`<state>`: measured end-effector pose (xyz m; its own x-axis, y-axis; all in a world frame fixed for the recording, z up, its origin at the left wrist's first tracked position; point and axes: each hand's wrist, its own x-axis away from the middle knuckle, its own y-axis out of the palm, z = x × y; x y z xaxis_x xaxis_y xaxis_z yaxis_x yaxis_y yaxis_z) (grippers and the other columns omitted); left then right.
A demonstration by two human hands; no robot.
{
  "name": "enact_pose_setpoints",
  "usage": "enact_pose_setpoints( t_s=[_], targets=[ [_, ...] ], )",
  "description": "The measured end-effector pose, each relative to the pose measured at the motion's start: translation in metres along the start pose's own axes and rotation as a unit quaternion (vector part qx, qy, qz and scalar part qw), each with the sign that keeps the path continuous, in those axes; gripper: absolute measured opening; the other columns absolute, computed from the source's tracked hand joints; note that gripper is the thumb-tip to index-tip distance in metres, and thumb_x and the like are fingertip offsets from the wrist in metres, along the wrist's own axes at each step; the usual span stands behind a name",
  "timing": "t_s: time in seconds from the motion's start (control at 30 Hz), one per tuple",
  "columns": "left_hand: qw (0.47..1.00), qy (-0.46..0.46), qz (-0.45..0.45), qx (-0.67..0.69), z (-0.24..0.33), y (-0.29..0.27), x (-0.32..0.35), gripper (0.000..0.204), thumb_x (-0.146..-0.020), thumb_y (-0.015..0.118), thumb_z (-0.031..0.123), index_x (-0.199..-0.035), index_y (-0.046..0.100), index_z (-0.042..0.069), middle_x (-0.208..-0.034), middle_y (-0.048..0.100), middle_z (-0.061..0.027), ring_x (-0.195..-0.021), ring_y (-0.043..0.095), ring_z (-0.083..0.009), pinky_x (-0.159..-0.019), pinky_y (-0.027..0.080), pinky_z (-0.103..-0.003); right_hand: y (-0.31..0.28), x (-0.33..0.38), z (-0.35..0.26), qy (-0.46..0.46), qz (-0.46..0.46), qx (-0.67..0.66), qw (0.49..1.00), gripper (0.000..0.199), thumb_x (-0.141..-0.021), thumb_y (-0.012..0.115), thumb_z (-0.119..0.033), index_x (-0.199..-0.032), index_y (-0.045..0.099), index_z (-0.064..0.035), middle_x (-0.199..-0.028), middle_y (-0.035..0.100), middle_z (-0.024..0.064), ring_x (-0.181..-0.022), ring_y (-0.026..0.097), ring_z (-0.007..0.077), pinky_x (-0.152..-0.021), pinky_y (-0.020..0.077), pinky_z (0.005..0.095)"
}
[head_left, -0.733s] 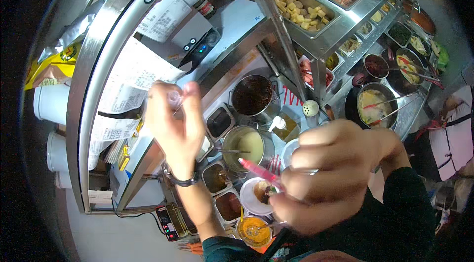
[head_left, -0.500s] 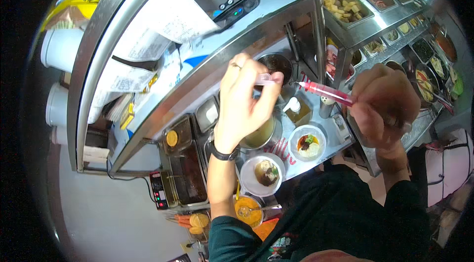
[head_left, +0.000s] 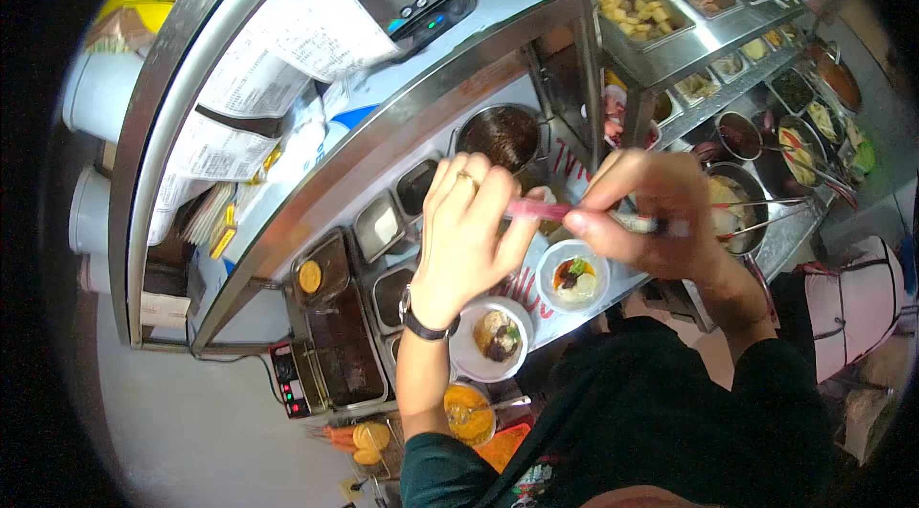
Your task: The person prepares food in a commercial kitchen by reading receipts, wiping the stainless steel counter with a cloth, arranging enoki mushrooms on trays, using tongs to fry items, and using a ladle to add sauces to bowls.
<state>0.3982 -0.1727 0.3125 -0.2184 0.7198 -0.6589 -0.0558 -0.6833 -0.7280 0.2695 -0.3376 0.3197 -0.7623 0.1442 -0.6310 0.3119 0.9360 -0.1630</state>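
In front of my chest, a pinkish-red marker pen spans the gap between my two hands. My left hand, with a ring and a dark-strapped watch, is closed, its thumb and fingers pinched at the pen's left end, where the cap is mostly hidden. My right hand, smeared by motion, grips the pen's other end. Beneath the hands stand two white bowls: one holds a dark and pale topping, and the other has red oil, greens and something pale.
Printed paper slips hang from the steel shelf at left. Behind my hands is a dark pot. At the right are ingredient trays and a bowl with tongs. An orange-yellow sauce container sits near my left elbow.
My right hand has moved left with the marker, bringing its tip, bare before, into my left fingers where the cap is. The view has shifted slightly.
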Motion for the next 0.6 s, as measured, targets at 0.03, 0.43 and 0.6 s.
enact_pose_setpoints(
  t_s=[0.03, 0.43, 0.6],
  targets=[
    [1.0, -0.011, -0.011, -0.003, 0.003, 0.001, 0.002, 0.024, -0.069, 0.07, 0.011, -0.068, 0.048, 0.003, -0.067, 0.044, -0.0121, -0.063, 0.045, -0.0304, -0.058, 0.036, -0.037, 0.001, 0.004, 0.004, 0.031, -0.004, -0.012, 0.999, 0.012, -0.072, 0.07, 0.002, -0.075, 0.059, -0.0017, -0.068, 0.062, 0.0073, -0.056, 0.056, 0.0113, -0.05, 0.0403, 0.0228],
    [0.973, -0.222, 0.003, 0.071, 0.023, 0.017, 0.053, 0.023, -0.078, 0.068, 0.015, -0.091, 0.054, 0.002, -0.068, 0.056, -0.0126, -0.058, 0.057, -0.0293, -0.052, 0.045, -0.038, 0.026, 0.046, 0.047, -0.004, -0.001, -0.053, 0.999, 0.012, -0.078, 0.07, -0.005, -0.08, 0.058, -0.0021, -0.075, 0.064, 0.0095, -0.064, 0.061, 0.0148, -0.056, 0.0461, 0.0259],
    [0.913, -0.389, 0.102, 0.067, 0.027, 0.019, 0.099, 0.049, -0.079, 0.068, 0.013, -0.12, 0.045, 0.0, -0.067, 0.052, -0.0069, -0.059, 0.054, -0.0164, -0.053, 0.044, -0.029, 0.002, -0.034, 0.077, -0.063, 0.251, 0.076, 0.963, 0.011, -0.083, 0.066, -0.009, -0.082, 0.056, -0.0048, -0.067, 0.053, 0.0, -0.058, 0.054, 0.0074, -0.051, 0.0417, 0.0226]
  ],
)
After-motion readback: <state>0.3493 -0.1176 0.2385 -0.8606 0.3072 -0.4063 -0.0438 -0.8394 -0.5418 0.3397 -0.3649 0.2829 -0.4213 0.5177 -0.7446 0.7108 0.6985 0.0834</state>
